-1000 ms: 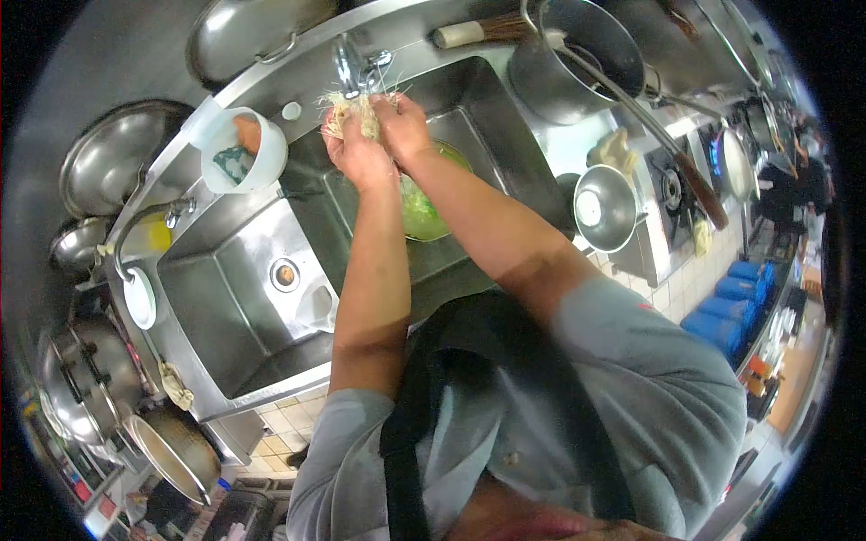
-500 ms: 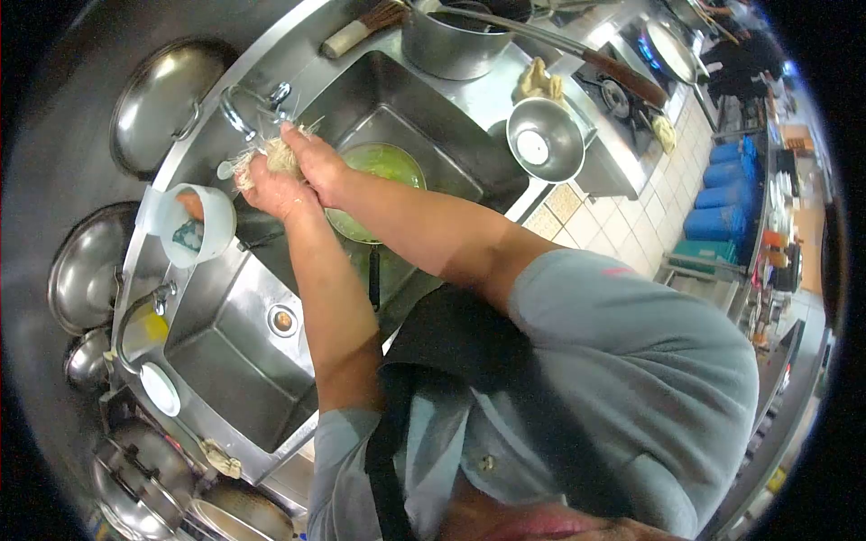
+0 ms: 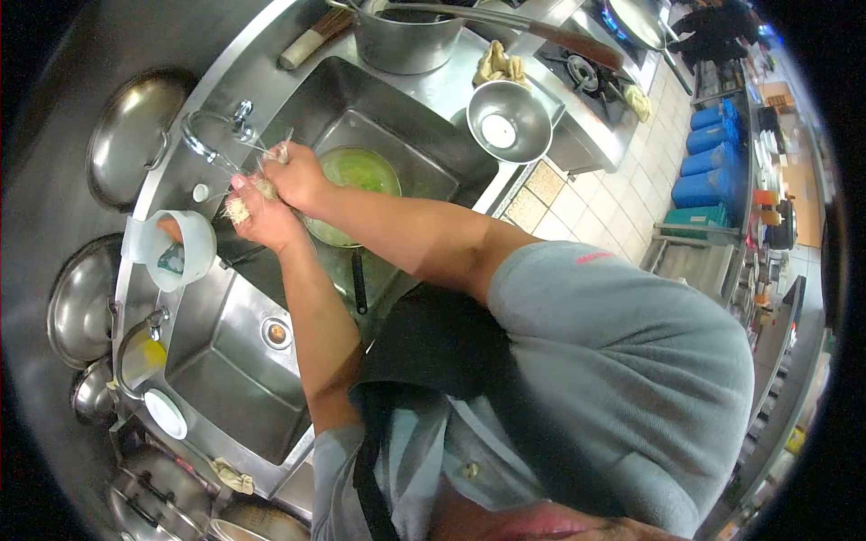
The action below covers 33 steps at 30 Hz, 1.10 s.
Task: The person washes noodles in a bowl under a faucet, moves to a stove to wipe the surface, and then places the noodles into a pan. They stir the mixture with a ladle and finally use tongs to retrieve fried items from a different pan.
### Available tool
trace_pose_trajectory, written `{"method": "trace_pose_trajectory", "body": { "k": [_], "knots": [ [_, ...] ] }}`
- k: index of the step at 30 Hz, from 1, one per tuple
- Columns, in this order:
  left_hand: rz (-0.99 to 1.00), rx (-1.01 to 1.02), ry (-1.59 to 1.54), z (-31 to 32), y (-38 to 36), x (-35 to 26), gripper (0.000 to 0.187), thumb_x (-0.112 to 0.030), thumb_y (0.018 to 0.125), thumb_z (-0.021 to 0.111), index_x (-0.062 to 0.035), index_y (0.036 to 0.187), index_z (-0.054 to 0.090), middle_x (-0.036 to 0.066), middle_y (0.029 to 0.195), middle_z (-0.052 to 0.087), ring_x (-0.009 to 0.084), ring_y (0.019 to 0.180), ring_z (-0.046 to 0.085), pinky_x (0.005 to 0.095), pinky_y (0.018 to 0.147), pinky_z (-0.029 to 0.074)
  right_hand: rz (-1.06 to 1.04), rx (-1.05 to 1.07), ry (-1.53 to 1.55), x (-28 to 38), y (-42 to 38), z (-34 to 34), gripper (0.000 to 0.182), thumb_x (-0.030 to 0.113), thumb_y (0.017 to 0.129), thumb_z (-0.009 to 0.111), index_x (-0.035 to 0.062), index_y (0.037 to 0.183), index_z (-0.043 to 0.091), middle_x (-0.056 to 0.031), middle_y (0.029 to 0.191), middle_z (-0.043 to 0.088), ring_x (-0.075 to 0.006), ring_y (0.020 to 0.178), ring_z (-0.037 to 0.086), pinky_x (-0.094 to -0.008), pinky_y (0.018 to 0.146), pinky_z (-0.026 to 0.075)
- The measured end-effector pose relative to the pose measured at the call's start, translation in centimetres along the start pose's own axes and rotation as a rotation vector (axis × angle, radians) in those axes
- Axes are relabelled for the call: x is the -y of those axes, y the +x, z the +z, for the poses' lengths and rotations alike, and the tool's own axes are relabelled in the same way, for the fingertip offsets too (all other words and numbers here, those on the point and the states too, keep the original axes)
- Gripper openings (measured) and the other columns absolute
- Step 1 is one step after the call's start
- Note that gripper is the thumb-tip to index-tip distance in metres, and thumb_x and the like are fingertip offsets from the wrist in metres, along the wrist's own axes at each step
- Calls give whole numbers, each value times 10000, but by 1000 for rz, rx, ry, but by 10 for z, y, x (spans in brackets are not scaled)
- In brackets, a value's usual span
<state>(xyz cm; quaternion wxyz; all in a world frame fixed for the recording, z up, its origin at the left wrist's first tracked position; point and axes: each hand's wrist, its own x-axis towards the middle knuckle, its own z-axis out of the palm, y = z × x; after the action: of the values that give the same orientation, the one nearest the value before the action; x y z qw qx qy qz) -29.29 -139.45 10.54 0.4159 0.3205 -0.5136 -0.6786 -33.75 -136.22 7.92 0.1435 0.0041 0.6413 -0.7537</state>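
Observation:
Both my hands are close together over the sink, below the tap (image 3: 200, 140), with water running beside them. My left hand (image 3: 263, 216) is closed round a bunch of pale thin strands (image 3: 236, 211), whose ends poke out past the fingers. My right hand (image 3: 299, 180) is closed on the upper part of the same strands; its fingertips are partly hidden. Under my wrists, a round pan (image 3: 359, 305) with a black handle sits in the sink (image 3: 410, 135), holding green pieces in liquid.
A white plastic tub (image 3: 200, 257) stands on the sink's rim, left of my hands. A second basin (image 3: 225, 361) with a drain lies nearer. A large pot (image 3: 406, 45), a metal bowl (image 3: 510, 122) and a cloth (image 3: 499, 65) are beyond the sink; a stove (image 3: 577, 77) stands to the right.
The view has shifted slightly. My hands have closed more tightly on the strands, so less of the bunch shows, and my right hand has turned over its upper end.

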Motion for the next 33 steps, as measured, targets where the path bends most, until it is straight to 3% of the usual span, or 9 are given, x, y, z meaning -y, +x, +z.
{"method": "trace_pose_trajectory", "body": {
  "k": [8,10,15,19,22,25,27,29,33],
  "knots": [
    [35,342,-1,84,-85,-3,315,-277,965,631,16,850,604,91,794,671,149,689,610,312,630,501,-148,-148,-57,54,-11,-134,213,121,945,532,-30,1091,570,-119,946,670,-181,865,637,-328,771,530],
    [-10,422,-136,109,-109,6,278,-250,958,643,11,873,604,90,798,672,153,703,622,304,649,509,-146,-229,-34,65,-14,-169,250,153,916,555,-41,1070,585,-194,966,678,-277,905,658,-376,819,516],
    [-35,658,-251,144,-162,19,357,-16,805,779,-15,1068,539,137,1146,606,208,1059,581,344,938,484,-89,-303,34,82,-17,-238,324,232,915,557,-54,1064,586,-272,1003,654,-383,952,647,-434,869,494],
    [-339,564,-379,148,-176,45,297,-108,883,703,-20,1111,534,142,1178,597,236,1066,593,371,957,488,-214,-295,-189,71,-13,-252,407,314,928,564,-75,1045,584,-320,1063,574,-476,1013,564,-503,910,441],
    [-604,550,-476,127,-165,72,360,-270,976,561,-23,1234,512,159,1248,573,283,1134,575,417,1006,464,-143,-187,-552,79,-20,-247,450,333,935,592,-78,1117,563,-278,1096,614,-400,1062,609,-454,925,473],
    [-738,616,-565,103,-167,73,551,-439,1023,361,-31,1383,452,179,1354,526,328,1251,511,470,1085,394,-88,61,-727,83,-29,-240,684,543,908,545,-64,1223,549,-298,1212,548,-432,1206,507,-501,1073,340],
    [-800,138,-458,120,-183,49,682,-652,884,485,28,845,530,137,841,572,239,790,518,433,817,448,-43,234,-826,90,-41,-235,821,646,879,520,-49,1315,496,-301,1339,476,-416,1311,430,-481,1153,257],
    [-805,459,-621,72,-178,58,522,-396,1014,375,-22,1366,474,182,1374,515,343,1261,503,474,1084,403,-88,360,-762,87,-43,-237,825,643,886,517,-55,1325,483,-297,1374,456,-408,1327,416,-471,1155,256],
    [-716,253,-544,37,-169,70,513,-352,983,417,-22,1371,474,181,1382,515,377,1276,486,571,1081,379,-141,441,-767,107,-43,-285,581,470,948,536,19,1314,549,-252,1354,526,-370,1252,516,-416,1076,388]
  ]
}}
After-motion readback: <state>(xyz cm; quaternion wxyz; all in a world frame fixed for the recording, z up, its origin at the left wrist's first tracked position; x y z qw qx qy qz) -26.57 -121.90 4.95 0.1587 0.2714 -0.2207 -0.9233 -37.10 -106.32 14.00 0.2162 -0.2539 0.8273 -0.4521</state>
